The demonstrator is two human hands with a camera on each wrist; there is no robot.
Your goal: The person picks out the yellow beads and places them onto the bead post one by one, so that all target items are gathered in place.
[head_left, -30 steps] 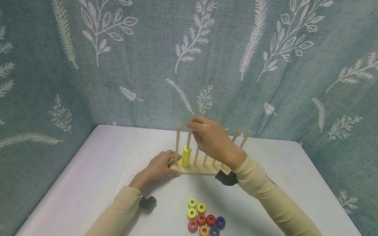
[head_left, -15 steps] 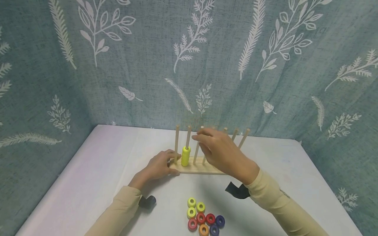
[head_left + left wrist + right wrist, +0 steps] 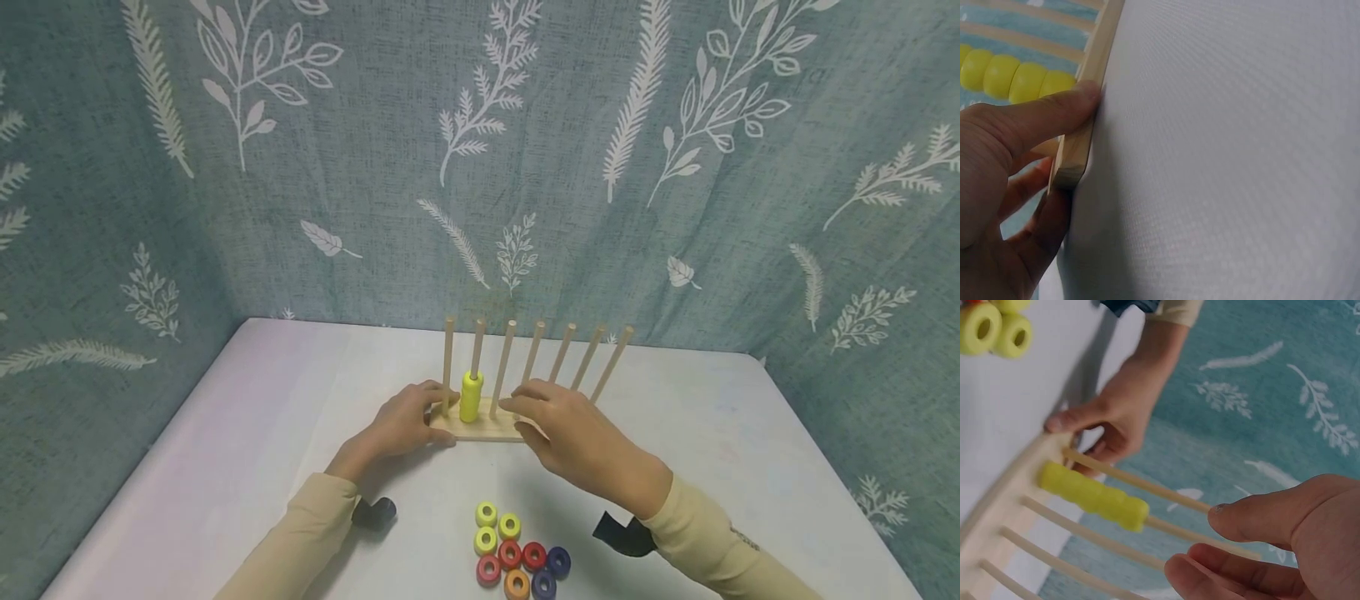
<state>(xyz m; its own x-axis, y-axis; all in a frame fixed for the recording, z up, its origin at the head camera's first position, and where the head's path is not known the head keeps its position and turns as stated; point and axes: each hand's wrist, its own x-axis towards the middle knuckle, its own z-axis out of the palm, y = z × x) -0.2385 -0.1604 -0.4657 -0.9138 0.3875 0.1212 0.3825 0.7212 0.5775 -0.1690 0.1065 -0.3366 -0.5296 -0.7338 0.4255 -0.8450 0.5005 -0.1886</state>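
A wooden peg rack's base point(image 3: 483, 429) lies on the table, with several upright pegs rising from it. Around its left end my left hand point(image 3: 405, 421) grips, thumb along the front edge in the left wrist view and fingers behind. Yellow ring beads point(image 3: 1094, 497) are stacked on the second peg from the left. My right hand point(image 3: 573, 437) hovers before the middle of the rack, fingers loosely bent and holding nothing. It hides the lower parts of the right-hand pegs. Thumb and fingertips stand apart in the right wrist view, overlapping the pegs.
Loose ring beads lie on the white table in front of the rack: yellow ones point(image 3: 486, 540), red ones point(image 3: 534, 555), an orange one point(image 3: 517, 583) and dark blue ones point(image 3: 558, 561). A teal leaf-patterned curtain point(image 3: 390, 167) encloses the back and sides.
My right hand has come down and toward me from the top of the second peg, exposing the tops of the other pegs. The left hand stays on the rack's end.
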